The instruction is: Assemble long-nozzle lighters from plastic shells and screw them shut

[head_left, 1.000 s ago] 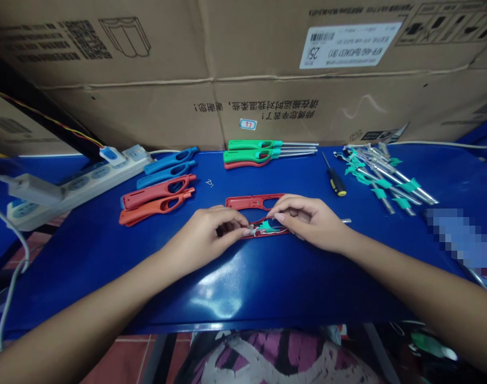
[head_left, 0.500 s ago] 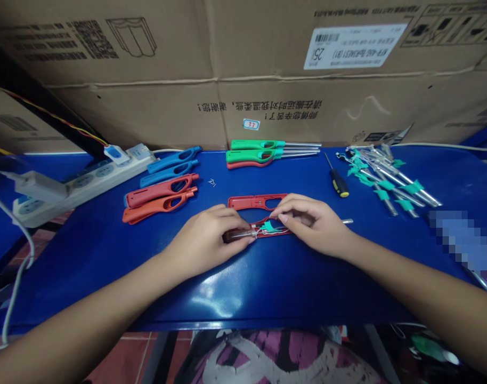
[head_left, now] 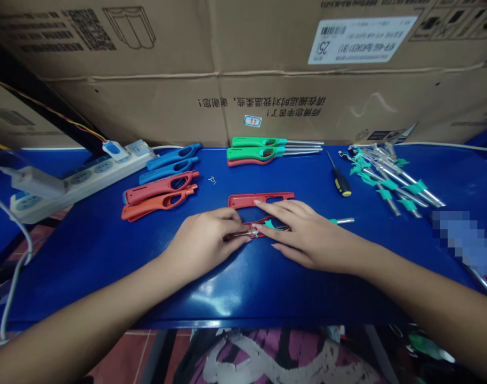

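The left hand (head_left: pixel 207 237) is curled in a loose pinch, its thumb and fingers closed around the left end of the near red casing (head_left: pixel 262 220), which lies open on the blue table (head_left: pixel 291 296) at the middle of the scene. The right hand (head_left: pixel 311 234) is palm down with fingers spread and nothing gripped; 1 fingertip touches the inside of that casing by a small metal fitting (head_left: pixel 251 232), and another reaches over the edge of the far red casing (head_left: pixel 241 201) (the hand hides part of both). Inside the near casing a teal part (head_left: pixel 269 222) shows, and a metal tube (head_left: pixel 345 221) sticks out to the right, past the hand.

To the far left lie 2 blue handles (head_left: pixel 169 170), with a red handle (head_left: pixel 159 188) and an orange handle (head_left: pixel 157 204) on their near side. Some tiny screws (head_left: pixel 212 181) sit to the right of these. At the far side, 2 green lighters (head_left: pixel 249 153) lie side by side, a red handle edge just on their near side. A black and yellow screwdriver (head_left: pixel 340 181) lies farther right, then a pile of metal tubes (head_left: pixel 403 178) with teal parts.
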`<action>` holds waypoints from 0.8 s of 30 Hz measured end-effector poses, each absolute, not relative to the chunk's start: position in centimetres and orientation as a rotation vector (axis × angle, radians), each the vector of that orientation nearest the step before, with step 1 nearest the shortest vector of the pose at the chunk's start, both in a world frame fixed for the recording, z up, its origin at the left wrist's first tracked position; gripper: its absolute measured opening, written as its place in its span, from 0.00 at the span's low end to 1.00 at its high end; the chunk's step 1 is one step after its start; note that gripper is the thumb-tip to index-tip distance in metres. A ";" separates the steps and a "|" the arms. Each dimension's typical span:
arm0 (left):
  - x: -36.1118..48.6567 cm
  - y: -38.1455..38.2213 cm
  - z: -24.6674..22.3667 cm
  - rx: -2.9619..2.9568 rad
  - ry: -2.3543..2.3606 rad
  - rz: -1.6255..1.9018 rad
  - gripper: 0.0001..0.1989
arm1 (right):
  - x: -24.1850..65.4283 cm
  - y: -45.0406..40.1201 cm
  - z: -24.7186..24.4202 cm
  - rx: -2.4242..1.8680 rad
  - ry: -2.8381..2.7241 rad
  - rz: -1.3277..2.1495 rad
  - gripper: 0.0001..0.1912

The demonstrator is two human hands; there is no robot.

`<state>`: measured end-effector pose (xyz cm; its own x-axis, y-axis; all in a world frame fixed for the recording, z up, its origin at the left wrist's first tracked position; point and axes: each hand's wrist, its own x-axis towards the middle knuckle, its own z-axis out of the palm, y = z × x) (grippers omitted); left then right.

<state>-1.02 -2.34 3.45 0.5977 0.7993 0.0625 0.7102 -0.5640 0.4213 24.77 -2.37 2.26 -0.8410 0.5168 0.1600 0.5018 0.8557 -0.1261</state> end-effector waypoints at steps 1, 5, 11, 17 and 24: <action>-1.0 -2.4 3.4 2.483 1.211 0.358 0.09 | 24.7 -2.5 2.4 -0.785 -2.852 0.100 0.22; -1.0 -2.5 3.1 2.516 1.187 0.383 0.10 | 24.2 -3.2 2.5 -0.827 -2.887 0.003 0.21; -0.9 -2.5 2.9 2.489 1.199 0.409 0.10 | 23.7 -3.7 2.3 -0.850 -2.891 -0.062 0.22; -0.9 -2.1 2.6 2.369 1.181 0.452 0.09 | 23.8 -3.8 2.6 -0.828 -2.890 -0.080 0.22; -1.1 -1.3 2.3 2.172 1.048 0.550 0.08 | 24.1 -3.7 2.6 -0.804 -2.917 -0.073 0.21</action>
<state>-1.06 -1.28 2.27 0.5912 0.8019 0.0858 0.5266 -0.4644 0.7120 24.06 -3.75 2.56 -0.8526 0.5078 0.1233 0.5133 0.8581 0.0158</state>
